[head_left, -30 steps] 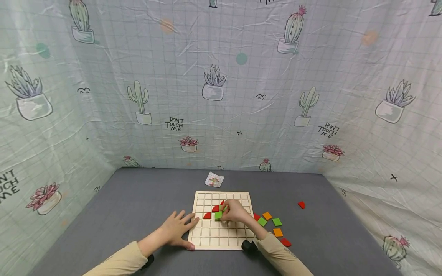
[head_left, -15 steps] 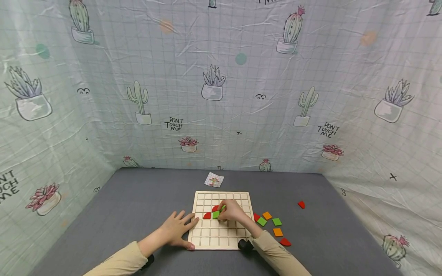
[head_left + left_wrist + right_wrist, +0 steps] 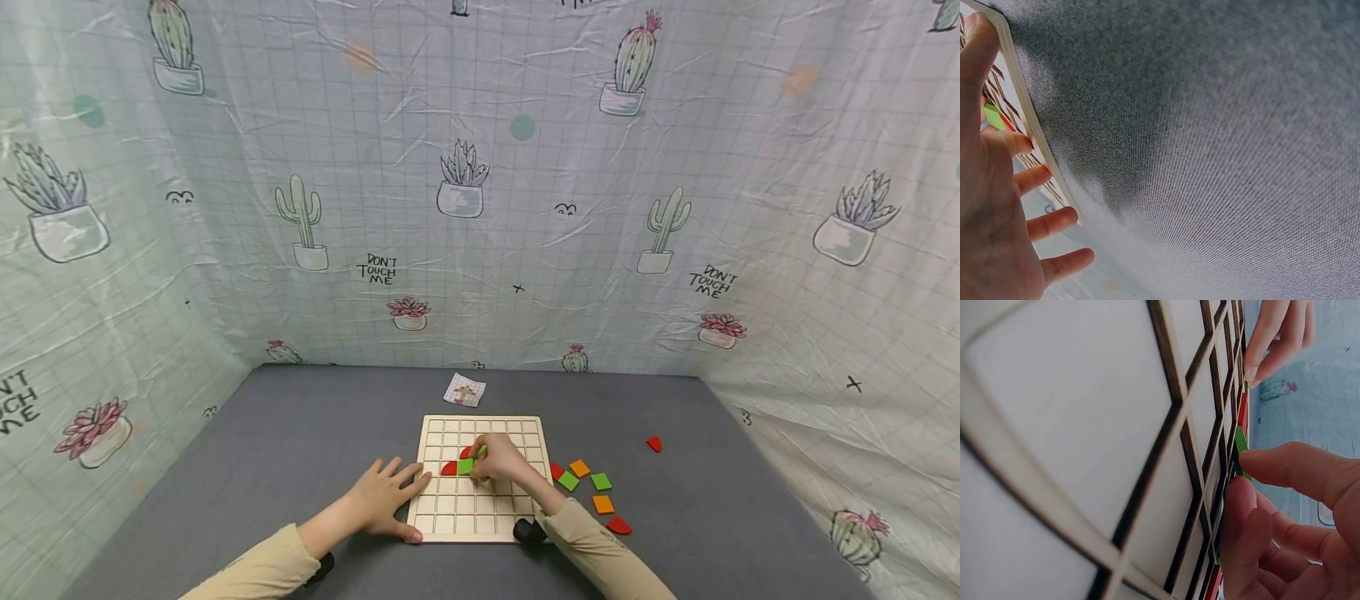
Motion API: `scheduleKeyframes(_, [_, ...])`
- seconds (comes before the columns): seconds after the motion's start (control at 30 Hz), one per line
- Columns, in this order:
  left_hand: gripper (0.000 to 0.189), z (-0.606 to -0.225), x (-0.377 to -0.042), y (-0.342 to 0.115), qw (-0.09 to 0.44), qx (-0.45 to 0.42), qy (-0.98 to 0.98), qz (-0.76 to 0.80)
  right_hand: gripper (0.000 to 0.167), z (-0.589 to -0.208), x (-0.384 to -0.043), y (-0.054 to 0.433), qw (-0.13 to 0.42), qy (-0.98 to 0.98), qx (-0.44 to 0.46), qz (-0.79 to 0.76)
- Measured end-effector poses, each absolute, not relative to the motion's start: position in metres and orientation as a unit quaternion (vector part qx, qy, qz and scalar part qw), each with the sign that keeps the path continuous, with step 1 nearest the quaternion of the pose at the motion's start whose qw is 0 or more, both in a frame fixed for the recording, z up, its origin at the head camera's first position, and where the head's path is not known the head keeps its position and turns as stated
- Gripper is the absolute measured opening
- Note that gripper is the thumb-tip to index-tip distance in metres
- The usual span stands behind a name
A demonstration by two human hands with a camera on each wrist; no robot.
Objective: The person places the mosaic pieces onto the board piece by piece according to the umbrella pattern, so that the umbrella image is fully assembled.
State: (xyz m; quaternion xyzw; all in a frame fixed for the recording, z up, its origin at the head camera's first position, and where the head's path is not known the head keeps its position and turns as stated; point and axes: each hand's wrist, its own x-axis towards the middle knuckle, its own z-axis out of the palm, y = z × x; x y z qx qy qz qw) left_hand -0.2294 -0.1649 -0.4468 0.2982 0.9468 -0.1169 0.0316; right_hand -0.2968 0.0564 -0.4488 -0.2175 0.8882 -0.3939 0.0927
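Note:
My right hand [image 3: 498,458] is over the upper middle of a wooden grid board [image 3: 476,527]. Its thumb and fingertips hold a green square tile [image 3: 465,467] at its right side; in the right wrist view the thumb lies against that tile [image 3: 1241,447]. A red quarter-circle tile [image 3: 449,468] sits just left of it, and another red tile [image 3: 465,452] above. A second green tile [image 3: 482,451] is mostly hidden by the hand. With fingers spread, my left hand [image 3: 377,498] rests at the board's left edge, also visible in the left wrist view [image 3: 997,206].
Right of the board lie loose tiles: orange squares [image 3: 603,504], green squares [image 3: 601,482] and red quarter-circles [image 3: 619,525], with one red piece [image 3: 655,444] farther off. A small picture card [image 3: 464,390] lies behind the board. A cactus-print curtain [image 3: 480,317] stands behind the table.
My right hand has shifted slightly left with the green square tile, which is now up against the red quarter-circle. The left hand has stayed in place.

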Motion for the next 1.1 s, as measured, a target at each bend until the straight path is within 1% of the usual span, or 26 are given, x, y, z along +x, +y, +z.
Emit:
scheduleKeyframes(0.27, [0.089, -0.445, -0.229, -0.165, 0.026, 0.3, 0.946, -0.118, 0.019, -0.448, -0.297, 0.057, 0.087, 0.887, -0.228, -0.391])
scheduleKeyframes(0.63, [0.088, -0.446, -0.229, -0.165, 0.026, 0.301, 0.946, -0.116, 0.02, -0.446, -0.301, 0.063, 0.098, 0.885, -0.231, -0.393])
scheduleKeyframes(0.9, [0.09, -0.45, -0.231, -0.165, 0.031, 0.302, 0.945, -0.118, 0.02, -0.435, -0.304, 0.082, 0.087, 0.865, -0.28, -0.407])
scheduleKeyframes(1.1, [0.089, -0.445, -0.227, -0.165, 0.035, 0.298, 0.948, -0.111, 0.022, -0.423, -0.301, 0.104, 0.104, 0.852, -0.305, -0.412])
